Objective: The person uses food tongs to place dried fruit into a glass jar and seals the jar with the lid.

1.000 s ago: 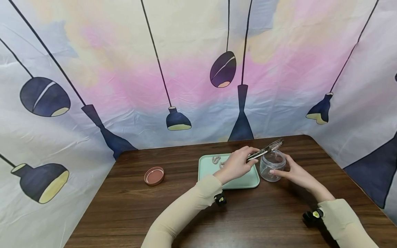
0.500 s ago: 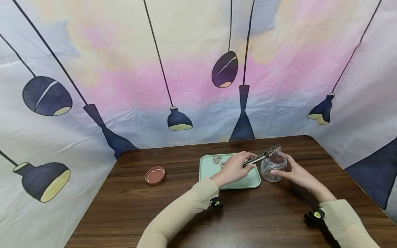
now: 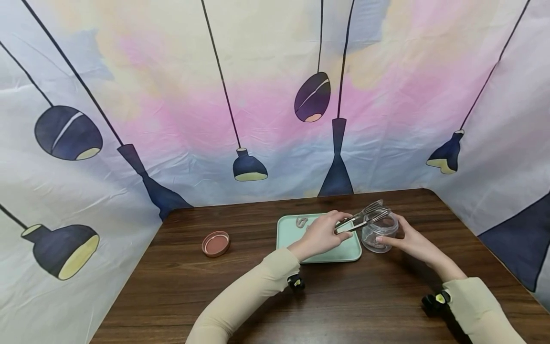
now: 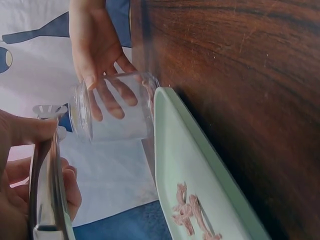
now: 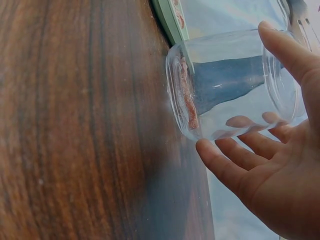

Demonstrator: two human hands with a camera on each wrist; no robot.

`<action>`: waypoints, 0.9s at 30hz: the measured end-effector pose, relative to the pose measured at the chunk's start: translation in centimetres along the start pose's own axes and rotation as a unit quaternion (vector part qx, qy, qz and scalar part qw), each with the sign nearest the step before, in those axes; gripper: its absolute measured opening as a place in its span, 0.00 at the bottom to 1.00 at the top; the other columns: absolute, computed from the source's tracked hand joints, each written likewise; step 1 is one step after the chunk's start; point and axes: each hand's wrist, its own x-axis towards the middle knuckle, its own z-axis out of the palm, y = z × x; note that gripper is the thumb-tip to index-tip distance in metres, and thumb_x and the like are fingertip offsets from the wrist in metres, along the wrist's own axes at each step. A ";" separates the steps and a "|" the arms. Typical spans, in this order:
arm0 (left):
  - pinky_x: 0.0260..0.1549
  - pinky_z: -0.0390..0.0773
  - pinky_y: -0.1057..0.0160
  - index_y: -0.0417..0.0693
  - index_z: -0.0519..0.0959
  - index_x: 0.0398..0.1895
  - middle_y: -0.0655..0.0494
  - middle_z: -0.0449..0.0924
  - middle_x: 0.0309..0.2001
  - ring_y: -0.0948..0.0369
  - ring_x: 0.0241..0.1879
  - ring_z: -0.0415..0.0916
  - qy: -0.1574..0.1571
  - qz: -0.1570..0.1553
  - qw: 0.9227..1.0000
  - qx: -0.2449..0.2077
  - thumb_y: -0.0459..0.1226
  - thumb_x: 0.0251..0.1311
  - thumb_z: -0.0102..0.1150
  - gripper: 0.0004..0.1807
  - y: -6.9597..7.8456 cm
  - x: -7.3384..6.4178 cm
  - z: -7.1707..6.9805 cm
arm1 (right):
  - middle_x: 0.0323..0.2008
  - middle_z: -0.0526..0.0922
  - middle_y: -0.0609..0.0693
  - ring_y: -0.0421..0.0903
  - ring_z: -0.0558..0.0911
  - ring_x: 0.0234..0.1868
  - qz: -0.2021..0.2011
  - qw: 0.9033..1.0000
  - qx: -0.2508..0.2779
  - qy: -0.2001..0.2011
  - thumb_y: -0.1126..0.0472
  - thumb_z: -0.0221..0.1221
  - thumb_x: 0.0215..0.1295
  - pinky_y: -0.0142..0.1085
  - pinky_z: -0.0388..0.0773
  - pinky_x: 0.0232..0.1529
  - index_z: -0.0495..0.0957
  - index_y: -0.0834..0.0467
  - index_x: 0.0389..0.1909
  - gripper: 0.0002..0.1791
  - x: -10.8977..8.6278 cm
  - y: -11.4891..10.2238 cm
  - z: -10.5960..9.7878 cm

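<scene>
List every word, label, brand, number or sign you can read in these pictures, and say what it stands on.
There is no readable text.
Jar, lid, tray, tongs: no lettering shows.
Wall cloth: no lettering shows.
Left wrist's black device and right wrist's black device: a small yellowish patch on each, too small to tell whether it bears any writing.

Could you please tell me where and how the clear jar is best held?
Probably around its side wall, coming from the person's right: the jar stands upright and round, the tray lies close on its left, and the tongs are at its open mouth.
</scene>
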 end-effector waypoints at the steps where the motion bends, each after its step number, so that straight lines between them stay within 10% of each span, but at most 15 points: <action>1: 0.42 0.78 0.66 0.53 0.76 0.67 0.55 0.78 0.59 0.62 0.45 0.80 0.000 -0.002 1.000 0.003 0.46 0.68 0.63 0.25 0.0 0.0 -0.1 | 0.74 0.46 0.77 0.76 0.51 0.71 0.000 1.000 0.001 -0.001 0.40 0.64 0.66 0.71 0.58 0.60 0.33 0.64 0.80 0.61 0.0 0.0 0.0; 11: 0.34 0.75 0.65 0.54 0.73 0.70 0.55 0.77 0.58 0.66 0.32 0.76 -0.006 -0.028 0.999 -0.019 0.51 0.63 0.68 0.33 -1.3 -0.7 -1.5 | 0.73 0.53 0.71 0.74 0.54 0.71 -0.026 1.000 0.009 0.011 0.42 0.65 0.66 0.69 0.60 0.60 0.38 0.63 0.80 0.59 0.0 0.3 0.1; 27: 0.51 0.77 0.49 0.50 0.72 0.71 0.48 0.74 0.65 0.50 0.57 0.77 0.011 -0.073 0.997 -0.011 0.51 0.59 0.71 0.38 -5.1 -3.5 -5.4 | 0.73 0.56 0.69 0.72 0.57 0.71 -0.039 0.999 0.010 0.012 0.42 0.65 0.66 0.68 0.62 0.59 0.39 0.63 0.80 0.58 0.0 0.3 0.1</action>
